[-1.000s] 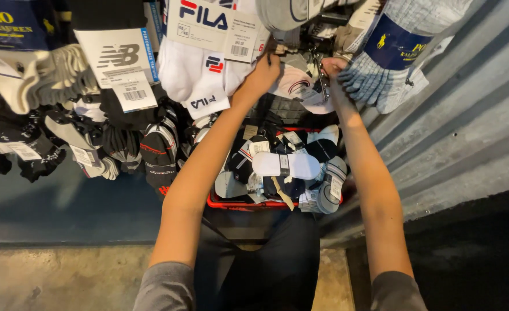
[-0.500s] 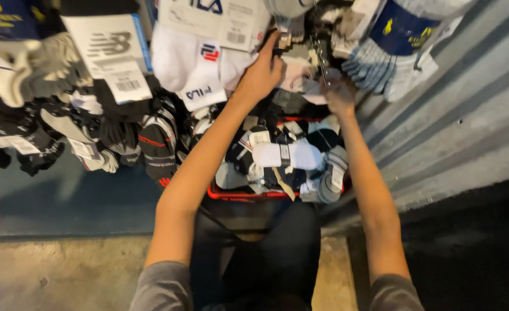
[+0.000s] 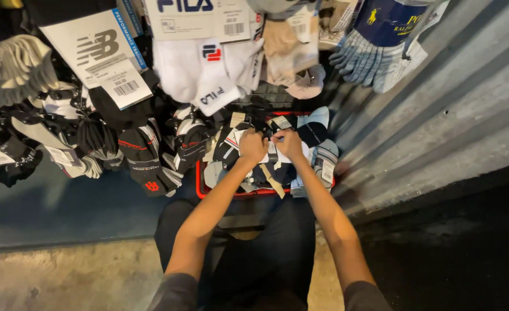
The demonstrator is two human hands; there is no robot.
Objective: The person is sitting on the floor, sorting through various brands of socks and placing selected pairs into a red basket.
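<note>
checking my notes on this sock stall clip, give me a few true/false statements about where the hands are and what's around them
1. Both hands are down in the red basket of socks. True: the left hand and right hand meet over the packs there.
2. The hands are far apart. False: they are close together, side by side.
3. A white sock pack hangs above the basket. True.
4. The left hand holds the hanging blue-grey sock pack. False: that pack hangs untouched at upper right.
5. The wall to the right is smooth glass. False: it is ribbed grey metal.
</note>
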